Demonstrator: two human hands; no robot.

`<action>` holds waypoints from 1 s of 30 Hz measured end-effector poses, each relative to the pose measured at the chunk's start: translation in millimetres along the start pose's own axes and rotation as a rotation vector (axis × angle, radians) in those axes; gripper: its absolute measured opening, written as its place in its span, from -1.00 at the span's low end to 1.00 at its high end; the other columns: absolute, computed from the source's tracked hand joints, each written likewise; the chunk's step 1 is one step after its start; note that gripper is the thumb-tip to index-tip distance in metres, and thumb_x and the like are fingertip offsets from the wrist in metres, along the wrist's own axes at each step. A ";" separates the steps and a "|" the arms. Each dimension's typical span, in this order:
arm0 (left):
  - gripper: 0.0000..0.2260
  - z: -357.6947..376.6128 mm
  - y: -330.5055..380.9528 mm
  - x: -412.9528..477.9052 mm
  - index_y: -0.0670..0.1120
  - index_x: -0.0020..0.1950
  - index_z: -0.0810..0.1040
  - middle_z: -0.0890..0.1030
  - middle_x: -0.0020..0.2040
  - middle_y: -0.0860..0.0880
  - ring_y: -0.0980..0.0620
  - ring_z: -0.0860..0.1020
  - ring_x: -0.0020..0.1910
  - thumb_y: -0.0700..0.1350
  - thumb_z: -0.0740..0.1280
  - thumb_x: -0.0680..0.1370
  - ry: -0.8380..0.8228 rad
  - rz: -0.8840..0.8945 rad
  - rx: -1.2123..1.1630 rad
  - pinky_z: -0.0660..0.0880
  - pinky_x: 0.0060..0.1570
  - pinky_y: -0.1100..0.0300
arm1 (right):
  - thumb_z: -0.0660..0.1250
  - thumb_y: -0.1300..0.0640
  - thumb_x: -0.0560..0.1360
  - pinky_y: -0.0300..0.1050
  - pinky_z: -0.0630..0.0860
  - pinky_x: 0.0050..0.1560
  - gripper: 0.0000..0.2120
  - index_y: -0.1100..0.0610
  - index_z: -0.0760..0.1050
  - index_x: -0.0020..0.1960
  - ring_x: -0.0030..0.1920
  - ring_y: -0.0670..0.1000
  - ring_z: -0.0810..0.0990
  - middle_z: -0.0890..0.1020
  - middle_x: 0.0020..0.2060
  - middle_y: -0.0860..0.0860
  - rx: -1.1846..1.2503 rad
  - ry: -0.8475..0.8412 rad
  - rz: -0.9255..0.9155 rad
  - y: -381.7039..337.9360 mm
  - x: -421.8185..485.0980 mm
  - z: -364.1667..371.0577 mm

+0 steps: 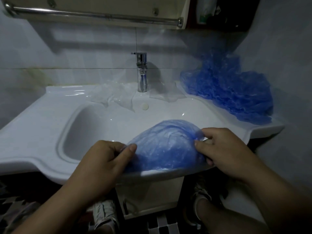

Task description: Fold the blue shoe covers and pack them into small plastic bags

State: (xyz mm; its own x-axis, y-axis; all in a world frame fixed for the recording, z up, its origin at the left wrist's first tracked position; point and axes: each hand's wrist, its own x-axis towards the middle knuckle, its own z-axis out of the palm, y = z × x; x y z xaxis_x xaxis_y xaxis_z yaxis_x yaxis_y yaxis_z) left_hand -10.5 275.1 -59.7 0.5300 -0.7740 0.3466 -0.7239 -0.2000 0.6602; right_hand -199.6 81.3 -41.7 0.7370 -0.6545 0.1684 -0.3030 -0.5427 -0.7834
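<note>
A blue shoe cover [164,146] lies spread flat on the front rim of the white sink counter [42,119]. My left hand [104,159] pinches its left end between thumb and fingers. My right hand [224,149] pinches its right end, where the plastic bunches up. A heap of more blue shoe covers [231,90] sits at the back right corner of the counter. Several small clear plastic bags [121,97] lie crumpled around the base of the tap.
A chrome tap [142,71] stands at the back centre. The basin [81,130] opens to the left of the hands. A metal towel rail [94,14] runs overhead under a cabinet. Tiled walls close in behind and on the right. My shoes [104,215] show below the counter.
</note>
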 end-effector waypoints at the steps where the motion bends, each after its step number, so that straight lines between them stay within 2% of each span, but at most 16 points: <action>1: -0.85 2.1 3.7 0.8 0.08 -0.13 0.63 0.62 -0.38 0.12 0.19 0.59 -0.32 0.07 0.31 0.55 0.041 -0.032 0.030 0.45 -0.27 0.30 | 0.34 0.14 0.52 -0.35 0.37 -0.43 -0.88 0.15 0.57 -0.17 -0.54 -0.19 0.47 0.55 -0.56 -0.11 -0.055 0.018 0.006 -1.2 1.6 2.6; 2: -0.92 3.8 7.0 0.8 0.15 0.00 0.58 0.62 -0.39 0.13 0.19 0.58 -0.31 0.00 0.35 0.53 0.066 -0.058 0.055 0.42 -0.27 0.34 | 0.34 0.15 0.51 -0.36 0.36 -0.42 -0.90 0.13 0.58 -0.15 -0.51 -0.20 0.51 0.58 -0.53 -0.15 -0.102 0.033 0.012 -4.5 1.6 4.0; 4: -0.67 7.2 7.6 -1.9 0.19 0.19 0.46 0.61 -0.41 0.12 0.20 0.56 -0.30 -0.10 0.40 0.49 0.078 -0.123 0.060 0.38 -0.28 0.38 | 0.33 0.18 0.48 -0.35 0.40 -0.30 -0.86 0.10 0.61 0.01 -0.33 -0.17 0.60 0.66 -0.38 -0.13 -0.178 0.030 0.044 -8.6 0.4 6.6; 5: -0.63 7.0 7.9 -2.3 0.17 0.22 0.46 0.61 -0.43 0.11 0.18 0.56 -0.33 -0.14 0.40 0.48 0.090 -0.161 0.062 0.37 -0.30 0.35 | 0.33 0.18 0.46 -0.33 0.43 -0.16 -0.73 0.08 0.60 0.15 -0.16 -0.15 0.63 0.70 -0.18 -0.11 -0.224 0.030 0.063 -8.6 0.5 7.8; 7: -0.61 6.4 7.2 -1.2 0.11 0.22 0.49 0.60 -0.47 0.09 0.16 0.54 -0.39 -0.19 0.39 0.44 0.127 -0.224 0.074 0.37 -0.31 0.23 | 0.34 0.14 0.44 -0.26 0.39 0.16 -0.50 0.03 0.47 0.38 0.21 -0.06 0.54 0.58 0.25 -0.07 -0.326 0.058 0.130 -11.0 1.2 10.4; 8: -0.61 6.8 5.8 -0.6 0.10 0.22 0.50 0.60 -0.47 0.09 0.16 0.54 -0.40 -0.20 0.38 0.43 0.140 -0.240 0.079 0.37 -0.32 0.20 | 0.34 0.12 0.42 -0.22 0.38 0.25 -0.46 0.01 0.44 0.40 0.28 -0.04 0.49 0.52 0.32 -0.08 -0.354 0.068 0.155 -14.2 1.0 12.0; 10: -0.61 5.2 8.3 0.5 0.09 0.19 0.52 0.60 -0.48 0.08 0.14 0.55 -0.39 -0.20 0.40 0.40 0.119 -0.255 0.123 0.37 -0.33 0.19 | 0.32 0.08 0.35 -0.10 0.45 0.27 -0.48 -0.03 0.51 0.31 0.23 -0.01 0.53 0.57 0.26 -0.09 -0.389 0.064 0.189 -20.5 0.3 14.9; 13: -0.70 -3.2 11.7 3.2 0.12 0.08 0.55 0.57 -0.51 0.06 0.13 0.55 -0.38 -0.09 0.47 0.39 0.073 -0.251 0.233 0.41 -0.33 0.17 | 0.25 0.03 0.25 -0.02 0.57 0.07 -0.58 -0.04 0.62 0.08 -0.01 0.02 0.62 0.68 -0.02 -0.07 -0.454 0.053 0.222 -28.6 0.1 16.2; 18: -0.73 -22.0 2.9 17.8 0.12 -0.11 0.59 0.59 -0.51 0.09 0.17 0.56 -0.46 0.14 0.55 0.29 -0.025 -0.283 0.297 0.45 -0.36 0.20 | 0.32 0.13 0.43 -0.09 0.58 0.05 -0.64 -0.04 0.58 0.21 -0.01 0.01 0.62 0.66 0.03 -0.01 -0.567 -0.020 0.248 -31.1 4.4 17.5; 21: -0.69 -27.5 4.8 16.4 0.16 0.00 0.59 0.63 -0.33 0.20 0.32 0.59 -0.29 0.08 0.55 0.30 0.159 -0.193 0.131 0.52 -0.18 0.20 | 0.30 0.14 0.45 -0.13 0.57 -0.01 -0.65 -0.04 0.56 0.22 -0.05 0.01 0.62 0.66 -0.02 -0.01 -0.607 -0.046 0.221 -29.1 4.9 17.8; 23: -0.76 -17.4 26.7 7.9 0.19 0.11 0.55 0.57 -0.08 0.29 0.45 0.51 -0.06 0.03 0.45 0.47 0.349 0.026 0.128 0.46 -0.01 0.30 | 0.29 0.14 0.44 -0.11 0.58 -0.04 -0.65 -0.04 0.57 0.20 -0.08 0.01 0.62 0.66 -0.06 -0.01 -0.622 -0.053 0.209 -27.2 5.1 18.3; 24: -0.79 -6.8 39.8 3.8 0.17 0.15 0.56 0.56 0.02 0.28 0.47 0.47 0.02 0.02 0.37 0.51 0.362 0.129 0.144 0.42 0.06 0.37 | 0.29 0.14 0.44 -0.11 0.58 -0.06 -0.66 -0.04 0.58 0.19 -0.10 0.02 0.62 0.66 -0.08 -0.01 -0.627 -0.059 0.207 -24.9 6.3 18.3; 25: -0.77 6.6 48.1 1.4 0.12 0.17 0.58 0.58 0.11 0.23 0.44 0.46 0.10 0.04 0.30 0.53 0.319 0.204 0.168 0.39 0.15 0.41 | 0.29 0.14 0.44 -0.12 0.58 -0.09 -0.68 -0.04 0.59 0.16 -0.13 0.02 0.62 0.65 -0.11 -0.02 -0.630 -0.065 0.210 -23.3 7.3 18.2; 27: -0.63 36.7 50.1 -1.8 0.06 0.26 0.58 0.59 0.26 0.08 0.16 0.54 0.22 0.12 0.15 0.56 0.167 0.251 0.322 0.44 0.26 0.20 | 0.29 0.14 0.42 -0.11 0.58 -0.13 -0.73 -0.02 0.60 0.08 -0.17 0.02 0.61 0.64 -0.18 -0.02 -0.636 -0.069 0.198 -21.1 8.8 18.2; 28: -0.59 47.7 45.3 -2.6 0.06 0.30 0.55 0.58 0.29 0.04 0.04 0.57 0.23 0.15 0.10 0.57 0.082 0.230 0.427 0.48 0.22 0.06 | 0.28 0.14 0.39 -0.09 0.58 -0.14 -0.77 0.01 0.60 0.01 -0.19 0.03 0.61 0.63 -0.22 -0.02 -0.632 -0.066 0.179 -19.4 9.3 17.8; 30: -0.57 54.3 34.9 -1.4 0.07 0.31 0.53 0.60 0.26 0.04 -0.01 0.62 0.16 0.18 0.05 0.58 -0.050 0.166 0.513 0.55 0.10 0.02 | 0.28 0.11 0.38 -0.09 0.58 -0.17 -0.84 0.06 0.60 -0.09 -0.20 0.03 0.62 0.63 -0.25 -0.02 -0.590 -0.068 0.140 -14.6 10.5 15.0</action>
State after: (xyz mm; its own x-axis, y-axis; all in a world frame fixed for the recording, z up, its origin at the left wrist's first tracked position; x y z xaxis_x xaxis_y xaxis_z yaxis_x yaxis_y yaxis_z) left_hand -60.6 236.6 -73.3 0.3775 -0.8451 0.3786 -0.9255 -0.3305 0.1849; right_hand -178.3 90.2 -37.5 0.6970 -0.7163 0.0343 -0.6691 -0.6668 -0.3282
